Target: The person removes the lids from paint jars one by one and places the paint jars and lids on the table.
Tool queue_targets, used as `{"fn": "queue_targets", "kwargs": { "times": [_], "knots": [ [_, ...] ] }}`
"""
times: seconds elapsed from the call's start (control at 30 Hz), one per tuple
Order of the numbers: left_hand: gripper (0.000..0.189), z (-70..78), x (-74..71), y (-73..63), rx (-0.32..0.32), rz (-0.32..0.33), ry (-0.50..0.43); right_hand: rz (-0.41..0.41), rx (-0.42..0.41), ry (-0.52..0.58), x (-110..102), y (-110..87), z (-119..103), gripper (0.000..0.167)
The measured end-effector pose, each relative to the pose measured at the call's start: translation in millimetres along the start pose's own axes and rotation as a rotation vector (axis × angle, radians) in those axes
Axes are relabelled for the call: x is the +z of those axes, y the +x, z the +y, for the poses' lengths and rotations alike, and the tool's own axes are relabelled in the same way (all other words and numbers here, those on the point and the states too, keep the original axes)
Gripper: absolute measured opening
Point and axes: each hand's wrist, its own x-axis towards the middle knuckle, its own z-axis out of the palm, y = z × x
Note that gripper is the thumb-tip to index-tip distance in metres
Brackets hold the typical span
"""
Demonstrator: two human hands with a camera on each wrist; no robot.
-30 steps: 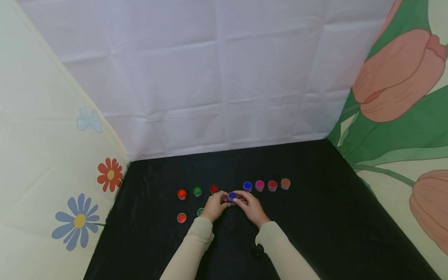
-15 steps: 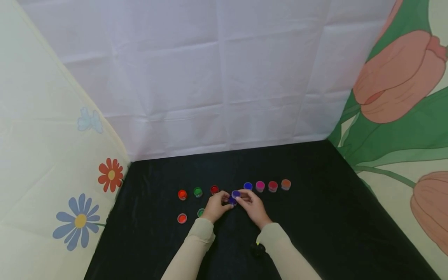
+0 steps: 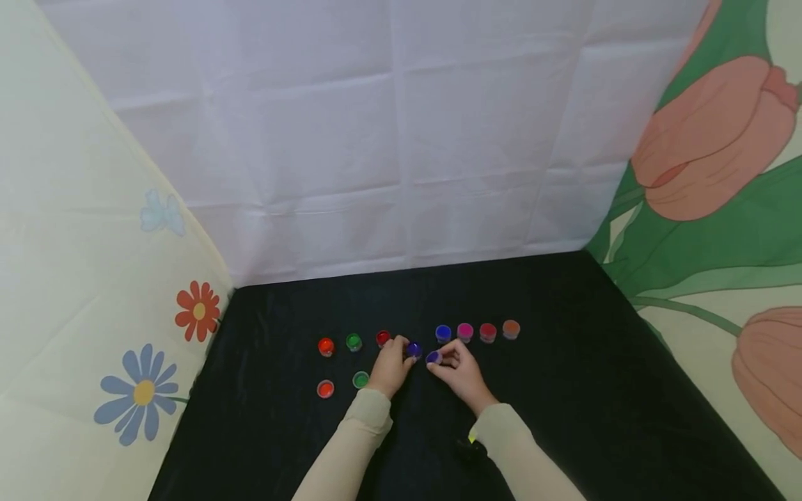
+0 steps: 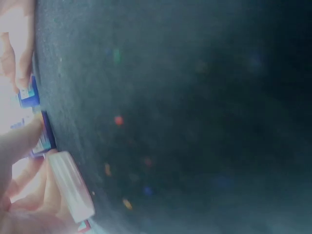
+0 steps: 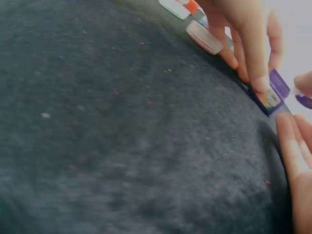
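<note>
In the head view, my left hand point(image 3: 390, 367) pinches a small purple paint pot point(image 3: 414, 350) at the middle of the black table. The pot's side also shows between my left fingers in the left wrist view, with a printed label on the paint pot point(image 4: 43, 134). Just to its right, my right hand point(image 3: 462, 376) holds a purple lid point(image 3: 434, 357) between thumb and fingers, apart from the pot and tilted. From the right wrist camera, only the edge of the lid point(image 5: 304, 101) shows at the right border.
Blue point(image 3: 443, 333), pink point(image 3: 465, 331), red point(image 3: 488, 332) and orange pots point(image 3: 511, 329) stand in a row behind my right hand. To the left are orange-red point(image 3: 326, 346), green point(image 3: 354, 342) and dark red pots point(image 3: 383, 338), with flat orange-red point(image 3: 325, 389) and green discs point(image 3: 360, 379) nearer me.
The purple lid was on the pot, then lifted above it. My right hand has now carried it right and slightly down, away from the pot. My left hand stays with the pot.
</note>
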Motion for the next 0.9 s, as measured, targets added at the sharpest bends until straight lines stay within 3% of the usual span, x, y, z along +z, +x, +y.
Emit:
{"fn": "queue_targets", "kwargs": {
  "times": [0.17, 0.37, 0.57, 0.7, 0.9],
  "knots": [
    [0.027, 4.4, 4.7, 6.5, -0.022, 0.043, 0.088, -0.039, -0.045, -0.052, 4.5, -1.8, 4.9, 0.034],
    [0.028, 10.3, 4.7, 14.8, -0.073, 0.029, 0.156, -0.128, -0.171, -0.228, 5.5, -5.3, 5.0, 0.031],
    [0.030, 15.1, 4.6, 19.7, -0.097, 0.025, 0.196, -0.163, -0.263, -0.407, 8.3, -5.9, 6.9, 0.030],
    [0.029, 16.2, 6.1, 20.1, -0.086, 0.041, 0.220, -0.143, -0.268, -0.495, 13.4, -7.4, 5.8, 0.032],
    [0.028, 15.2, 8.6, 18.2, -0.064, 0.064, 0.240, -0.130, -0.257, -0.538, 17.9, -8.7, 3.4, 0.033]
  ]
}}
